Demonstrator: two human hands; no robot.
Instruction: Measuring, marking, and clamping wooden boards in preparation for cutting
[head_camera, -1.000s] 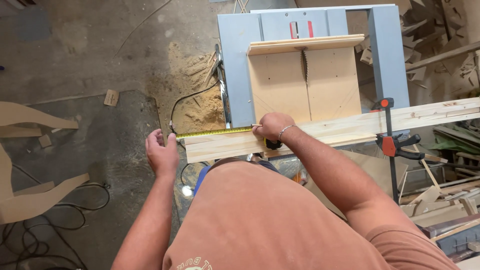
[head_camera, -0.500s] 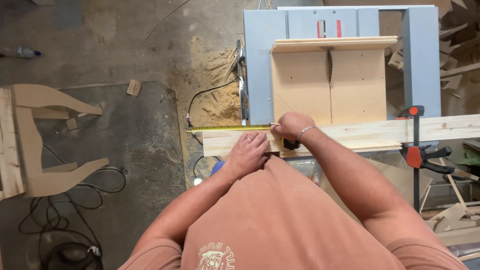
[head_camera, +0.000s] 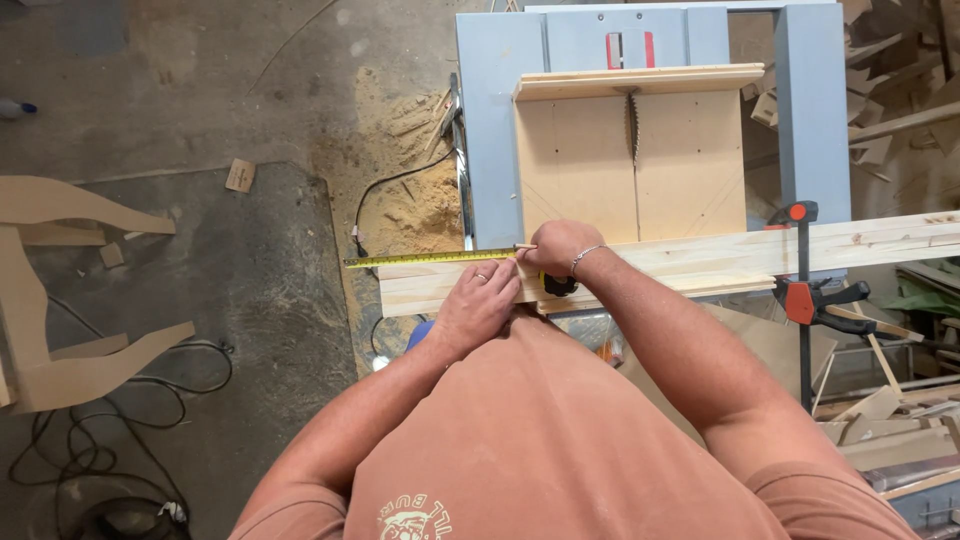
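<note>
Tape measure (head_camera: 430, 258) stretched along the plank (head_camera: 700, 262), both my hands on it.

Near to far: my left hand (head_camera: 480, 305) lies flat on the plank, fingers spread, w/ fingertips touching the yellow tape blade; right hand (head_camera: 556, 247) is closed on a pencil (head_camera: 524, 246), its tip at the tape's edge, black tape case just under that hand. Blade runs left past the plank end, out over the floor. Plank lies across the saw counter (head_camera: 490, 110), w/ an orange-black clamp (head_camera: 803, 290) on it to the right. Beyond: wooden sled (head_camera: 580, 150) w/ saw blade (head_camera: 632, 125) in its slot, sawdust pile (head_camera: 420, 200) on floor at left.
</note>
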